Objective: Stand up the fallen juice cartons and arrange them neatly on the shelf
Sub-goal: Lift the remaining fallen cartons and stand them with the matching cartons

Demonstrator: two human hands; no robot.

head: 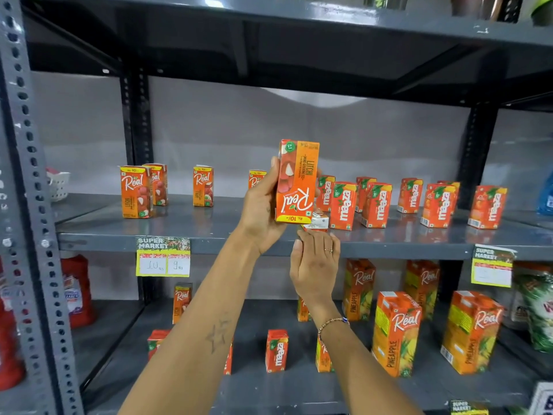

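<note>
My left hand (258,211) grips an orange Real litchi carton (296,182) upside down, raised above the front of the middle shelf (209,238). Just below it my right hand (314,265) hovers at the shelf's front edge with fingers together, touching or nearly touching a fallen carton (318,221) that lies on its side. Upright Real cartons (136,191) stand at the left of this shelf. A group of upright Maaza cartons (377,205) stands to the right.
The lower shelf (299,384) carries small Maaza cartons (276,350) and tall Real pineapple cartons (395,333). Red bottles (77,290) stand at the far left behind a perforated steel post (33,205). Price tags (163,257) hang from the shelf edge.
</note>
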